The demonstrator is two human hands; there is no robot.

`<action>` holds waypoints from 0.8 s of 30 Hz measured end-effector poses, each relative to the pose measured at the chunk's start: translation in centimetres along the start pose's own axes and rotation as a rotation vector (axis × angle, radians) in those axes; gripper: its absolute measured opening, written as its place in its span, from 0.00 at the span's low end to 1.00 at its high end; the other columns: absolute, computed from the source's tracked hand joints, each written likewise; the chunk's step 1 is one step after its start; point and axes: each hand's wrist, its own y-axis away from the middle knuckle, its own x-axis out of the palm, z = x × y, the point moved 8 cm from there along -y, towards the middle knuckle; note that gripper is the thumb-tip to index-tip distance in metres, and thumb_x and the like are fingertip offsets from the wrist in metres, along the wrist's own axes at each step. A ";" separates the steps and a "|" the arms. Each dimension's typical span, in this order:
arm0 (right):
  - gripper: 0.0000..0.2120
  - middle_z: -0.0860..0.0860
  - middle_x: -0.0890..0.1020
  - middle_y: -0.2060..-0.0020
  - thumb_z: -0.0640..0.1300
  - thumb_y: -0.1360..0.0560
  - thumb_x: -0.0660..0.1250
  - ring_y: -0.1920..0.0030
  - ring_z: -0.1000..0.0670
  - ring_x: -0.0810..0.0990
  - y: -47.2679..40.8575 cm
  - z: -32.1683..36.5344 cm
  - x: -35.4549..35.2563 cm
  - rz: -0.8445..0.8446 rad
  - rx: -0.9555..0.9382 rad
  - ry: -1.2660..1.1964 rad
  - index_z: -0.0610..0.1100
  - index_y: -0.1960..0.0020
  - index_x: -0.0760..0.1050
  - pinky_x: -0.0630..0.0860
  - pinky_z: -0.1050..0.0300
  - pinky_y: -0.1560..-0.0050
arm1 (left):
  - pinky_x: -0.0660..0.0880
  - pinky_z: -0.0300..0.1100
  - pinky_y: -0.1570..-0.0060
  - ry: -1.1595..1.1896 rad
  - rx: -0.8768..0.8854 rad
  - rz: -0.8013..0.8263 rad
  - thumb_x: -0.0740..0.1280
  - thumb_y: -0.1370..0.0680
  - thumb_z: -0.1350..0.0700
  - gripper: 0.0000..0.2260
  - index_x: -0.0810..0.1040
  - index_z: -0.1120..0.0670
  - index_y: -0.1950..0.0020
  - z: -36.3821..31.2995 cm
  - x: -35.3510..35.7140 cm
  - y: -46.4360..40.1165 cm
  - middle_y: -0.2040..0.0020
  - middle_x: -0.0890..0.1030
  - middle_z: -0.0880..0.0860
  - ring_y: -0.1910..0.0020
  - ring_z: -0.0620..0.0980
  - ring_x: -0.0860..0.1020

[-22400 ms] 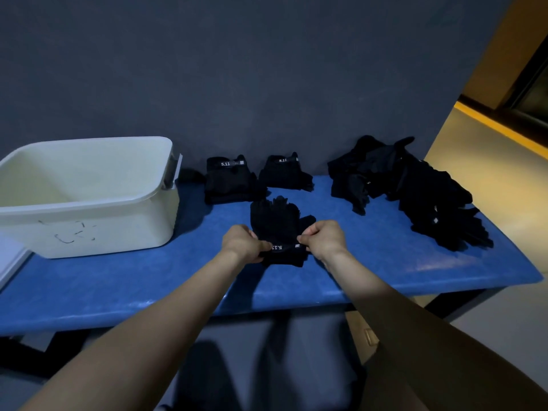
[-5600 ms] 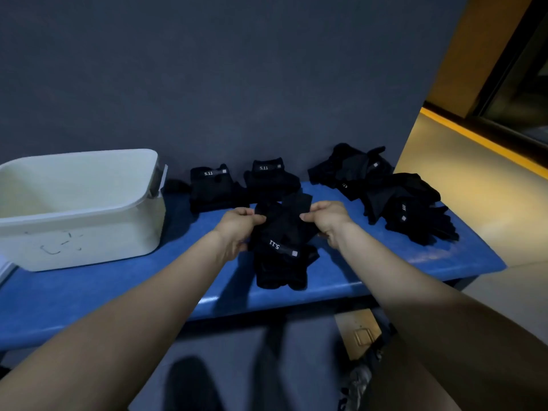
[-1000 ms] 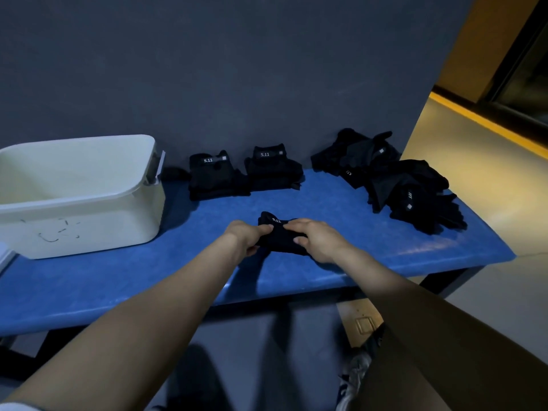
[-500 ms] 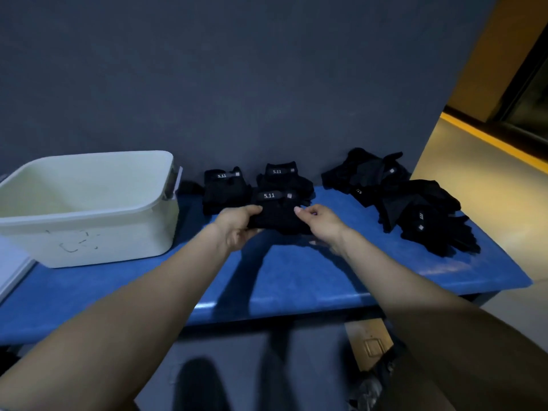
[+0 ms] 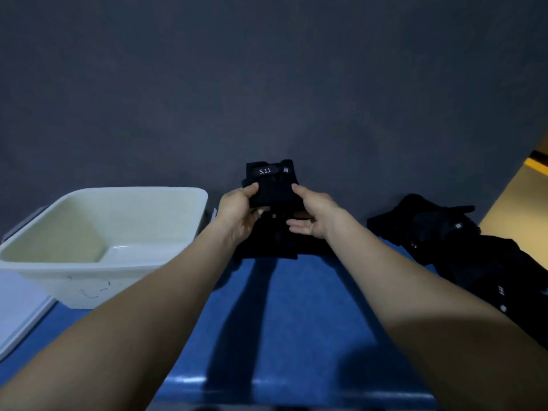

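A folded black glove bundle [image 5: 271, 185] with a white "5.11" label is held up at the back of the blue table [image 5: 290, 315], against the dark wall. My left hand [image 5: 238, 213] grips its left side, thumb on the front. My right hand [image 5: 312, 213] holds its right side, thumb up on the edge and fingers underneath. Below the bundle lie other folded black gloves [image 5: 267, 247], partly hidden by my hands and wrists.
A white plastic tub [image 5: 98, 238] stands at the left on the table. A loose pile of black gloves [image 5: 462, 250] lies at the right. A pale flat sheet [image 5: 17, 310] shows at the far left edge. A yellow floor area [image 5: 516, 203] lies beyond the table's right end.
Both hands have carried the folded bundle farther back and up, over the folded gloves by the wall. The camera has moved closer to the table.
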 end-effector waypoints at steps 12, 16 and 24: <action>0.11 0.45 0.80 0.58 0.35 0.30 0.73 0.60 0.49 0.77 -4.1 0.1 0.1 -0.238 -0.201 0.050 0.42 0.65 0.71 0.80 0.50 0.50 | 0.73 0.46 0.50 -0.774 0.145 -0.368 0.67 0.24 0.57 0.12 0.73 0.63 0.46 -1.2 -4.3 -3.6 0.44 0.79 0.62 0.50 0.59 0.78; 0.13 0.44 0.79 0.61 0.37 0.30 0.72 0.60 0.46 0.78 -4.7 -0.8 0.0 -0.304 -0.228 0.277 0.41 0.66 0.69 0.81 0.50 0.51 | 0.70 0.50 0.42 -1.009 0.174 -0.404 0.64 0.24 0.60 0.20 0.61 0.63 0.35 -0.6 -3.9 -3.0 0.34 0.69 0.62 0.38 0.62 0.72; 0.09 0.44 0.79 0.54 0.40 0.30 0.71 0.58 0.46 0.77 -5.4 -1.3 0.3 -0.321 -0.268 0.520 0.42 0.61 0.70 0.75 0.57 0.59 | 0.67 0.42 0.53 -1.286 0.603 -0.207 0.58 0.27 0.69 0.14 0.75 0.56 0.47 0.4 -1.8 -2.1 0.44 0.73 0.54 0.46 0.56 0.73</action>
